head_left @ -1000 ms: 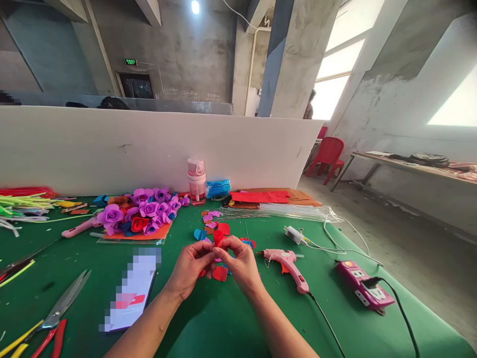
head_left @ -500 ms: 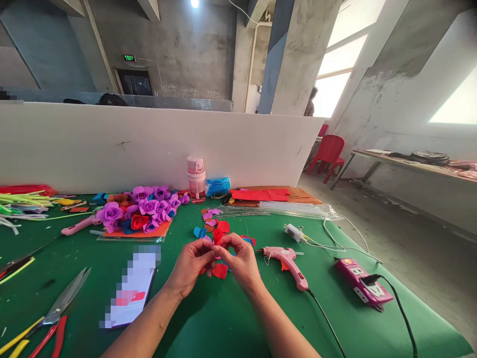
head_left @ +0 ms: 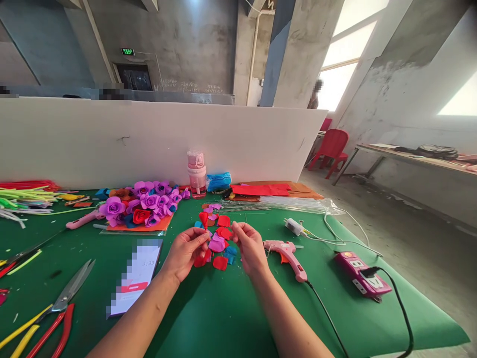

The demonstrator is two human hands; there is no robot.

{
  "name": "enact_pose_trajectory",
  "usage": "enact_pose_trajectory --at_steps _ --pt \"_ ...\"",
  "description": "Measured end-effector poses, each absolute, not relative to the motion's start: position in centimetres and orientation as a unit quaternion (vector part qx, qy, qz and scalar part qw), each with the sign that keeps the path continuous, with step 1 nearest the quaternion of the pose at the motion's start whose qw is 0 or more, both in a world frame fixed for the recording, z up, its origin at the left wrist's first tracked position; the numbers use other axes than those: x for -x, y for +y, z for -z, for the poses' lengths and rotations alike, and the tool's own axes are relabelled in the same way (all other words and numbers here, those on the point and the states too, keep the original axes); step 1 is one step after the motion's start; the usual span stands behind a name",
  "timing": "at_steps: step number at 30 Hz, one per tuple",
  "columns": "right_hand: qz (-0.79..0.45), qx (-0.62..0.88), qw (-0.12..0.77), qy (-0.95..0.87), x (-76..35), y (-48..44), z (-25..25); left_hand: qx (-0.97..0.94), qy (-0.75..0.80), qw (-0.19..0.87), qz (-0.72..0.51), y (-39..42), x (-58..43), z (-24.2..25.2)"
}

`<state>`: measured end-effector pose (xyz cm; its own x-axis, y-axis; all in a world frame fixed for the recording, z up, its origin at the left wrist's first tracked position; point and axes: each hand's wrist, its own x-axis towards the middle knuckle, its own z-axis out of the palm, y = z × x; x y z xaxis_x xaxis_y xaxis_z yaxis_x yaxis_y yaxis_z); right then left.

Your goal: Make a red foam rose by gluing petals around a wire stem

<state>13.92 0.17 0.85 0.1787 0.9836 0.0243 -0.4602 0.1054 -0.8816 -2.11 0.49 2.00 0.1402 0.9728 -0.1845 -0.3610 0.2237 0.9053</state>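
Observation:
My left hand (head_left: pixel 188 252) pinches the lower end of a small rolled red petal (head_left: pixel 203 219), which points upward. To its right, my right hand (head_left: pixel 249 247) is raised with thumb and fingertips pressed together; whatever may be between them is too small to make out. Between and beyond both hands, loose cut petals lie on the green tabletop (head_left: pixel 223 308): a red petal (head_left: pixel 219 263), a purple petal (head_left: pixel 216 243), a blue petal (head_left: pixel 230 254) and several more. A pink glue gun (head_left: pixel 288 252) rests just right of my right hand.
Finished purple and red flowers (head_left: pixel 149 201) are heaped behind a phone (head_left: pixel 137 278). Large scissors (head_left: pixel 69 293) lie front left. A pink bottle (head_left: pixel 196 174) stands by the white partition (head_left: pixel 223 134). The glue gun's cord, a white adapter (head_left: pixel 295 226) and a magenta power strip (head_left: pixel 361 278) occupy the right.
My hands were together at the red petal and are now apart. The left has kept the petal and moved slightly left; the right has drawn away to the right.

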Motion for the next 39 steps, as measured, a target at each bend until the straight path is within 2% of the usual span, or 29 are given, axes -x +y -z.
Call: enact_pose_trajectory --at_steps 9,14,18,21,28,33,39 --pt "-0.522 0.394 0.695 -0.297 -14.3 0.7 -0.2 -0.375 0.468 0.624 -0.5 0.5 2.0 -1.9" --pt "-0.518 0.384 0.706 -0.294 -14.8 0.5 -0.7 -0.432 0.433 0.614 -0.499 -1.4 3.1 -3.0" --pt "-0.514 0.387 0.689 -0.334 -14.7 0.2 -0.8 -0.487 0.383 0.582 -0.526 -2.4 4.3 -3.3" --pt "-0.456 0.424 0.67 -0.404 -14.3 0.2 -0.4 -0.483 0.371 0.561 -0.561 -2.3 5.3 -2.8" --pt "-0.332 0.523 0.515 -0.592 -13.9 1.5 -0.8 -0.445 0.335 0.566 -0.608 -2.0 6.0 -1.2" --pt "-0.227 0.578 0.33 -0.711 -14.3 3.5 -1.8 -0.41 0.317 0.596 -0.613 -1.9 5.8 -0.9" --pt "-0.14 0.623 0.24 -0.731 -16.6 6.4 -2.5 -0.407 0.339 0.594 -0.606 -1.5 5.9 -0.3"
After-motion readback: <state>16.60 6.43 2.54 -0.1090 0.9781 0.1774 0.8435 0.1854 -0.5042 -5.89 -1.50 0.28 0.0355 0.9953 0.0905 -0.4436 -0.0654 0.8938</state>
